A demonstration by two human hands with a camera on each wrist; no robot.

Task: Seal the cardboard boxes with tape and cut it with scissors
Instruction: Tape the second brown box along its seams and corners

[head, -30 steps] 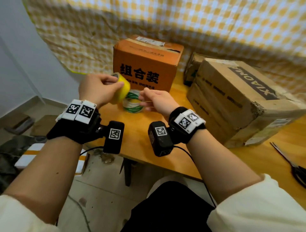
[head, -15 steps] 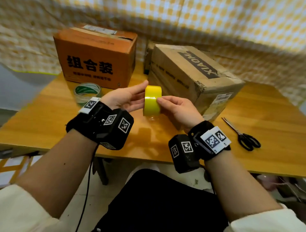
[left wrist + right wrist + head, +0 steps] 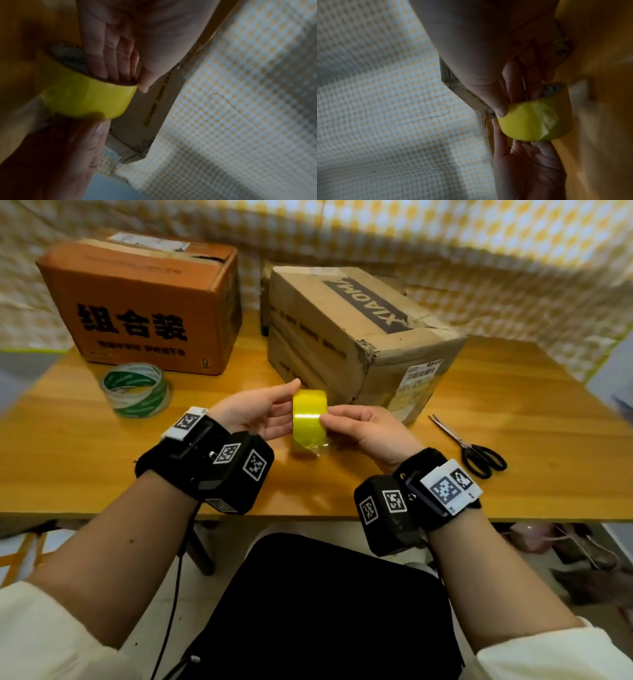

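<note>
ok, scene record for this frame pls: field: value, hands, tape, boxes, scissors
left hand: fingers inside the core of the yellow tape roll, thumb over its rim
right hand: pinches the roll's outer face, at the tape end
roll position: held above the wooden table, edge-on to the head camera
loose tape: short clear flap at the roll's lower edge
green-printed tape roll: flat on table, untouched
orange box: back left
brown box: behind the hands
scissors: on table, right of right hand

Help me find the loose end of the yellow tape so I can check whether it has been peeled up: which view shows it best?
The right wrist view: on the yellow tape roll a pale, crinkled flap shows. The head view shows it small at the roll's bottom; the left wrist view shows only smooth yellow.
</note>
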